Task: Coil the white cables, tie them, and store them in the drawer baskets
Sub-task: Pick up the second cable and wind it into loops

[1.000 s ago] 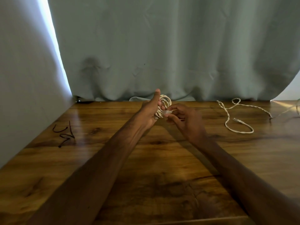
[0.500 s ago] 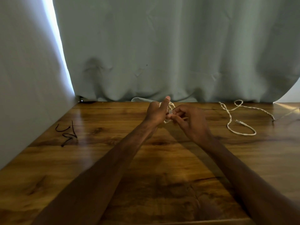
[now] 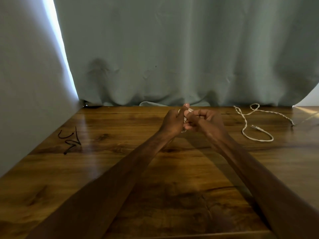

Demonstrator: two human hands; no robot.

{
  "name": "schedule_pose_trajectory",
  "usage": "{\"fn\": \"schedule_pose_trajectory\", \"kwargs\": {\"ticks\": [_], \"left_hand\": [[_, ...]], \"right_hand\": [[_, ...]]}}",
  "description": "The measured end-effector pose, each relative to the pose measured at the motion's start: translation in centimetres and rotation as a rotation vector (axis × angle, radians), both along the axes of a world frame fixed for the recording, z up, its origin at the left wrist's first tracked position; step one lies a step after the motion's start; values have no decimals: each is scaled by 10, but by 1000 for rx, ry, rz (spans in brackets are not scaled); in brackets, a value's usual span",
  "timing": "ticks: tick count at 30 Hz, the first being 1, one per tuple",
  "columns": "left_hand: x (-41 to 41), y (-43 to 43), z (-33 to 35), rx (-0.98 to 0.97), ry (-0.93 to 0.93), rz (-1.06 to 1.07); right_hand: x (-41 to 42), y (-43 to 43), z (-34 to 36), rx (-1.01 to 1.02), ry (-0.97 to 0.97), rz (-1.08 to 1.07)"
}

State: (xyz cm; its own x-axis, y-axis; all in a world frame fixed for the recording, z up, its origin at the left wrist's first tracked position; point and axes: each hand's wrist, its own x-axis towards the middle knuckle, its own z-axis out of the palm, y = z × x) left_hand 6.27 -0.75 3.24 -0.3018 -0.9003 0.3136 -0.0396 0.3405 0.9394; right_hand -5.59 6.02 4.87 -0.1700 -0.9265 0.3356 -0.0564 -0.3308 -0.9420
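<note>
Fingers (image 3: 194, 115) of the left hand (image 3: 173, 122) and right hand (image 3: 209, 121) curl tight around a small white cable bundle (image 3: 189, 110), squeezed between them over the wooden table (image 3: 120, 169). Another white cable (image 3: 248, 125) lies loose on the right, and black strings (image 3: 70, 141) lie far left.

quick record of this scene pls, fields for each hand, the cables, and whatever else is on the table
left hand: grips the coiled white cable, thumb up
right hand: fingers curled on the same coil
loose white cable: uncoiled on the wooden table, right of the hands
black strands: on the table, far left
backdrop: curtain
drawer baskets: not in view
</note>
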Motion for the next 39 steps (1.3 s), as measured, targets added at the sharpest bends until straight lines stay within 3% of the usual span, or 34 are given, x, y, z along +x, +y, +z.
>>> {"fn": "schedule_pose_trajectory", "kwargs": {"ticks": [6, 14, 17, 24, 28, 30, 35, 39], "left_hand": [[-4, -4, -4, 97, -127, -32], [5, 0, -1, 105, -167, -346], [7, -4, -6, 115, -178, -368], [13, -5, -10, 107, -189, -354], [14, -5, 0, 123, -188, -349], [22, -6, 8, 148, -140, -318], [29, -13, 13, 252, 89, -355], [28, -7, 18, 300, 81, -268]], "right_hand": [[-6, 0, -4, 80, 9, -62], [-18, 2, -2, 203, -107, -115], [-20, 3, 1, 233, -121, -90], [-22, 0, 1, 178, 76, -85], [-20, 2, 5, -72, 374, -359], [-26, 2, 7, -93, 407, -428], [-22, 4, 8, 265, 62, 299], [-25, 2, 10, 288, -80, 439]]}}
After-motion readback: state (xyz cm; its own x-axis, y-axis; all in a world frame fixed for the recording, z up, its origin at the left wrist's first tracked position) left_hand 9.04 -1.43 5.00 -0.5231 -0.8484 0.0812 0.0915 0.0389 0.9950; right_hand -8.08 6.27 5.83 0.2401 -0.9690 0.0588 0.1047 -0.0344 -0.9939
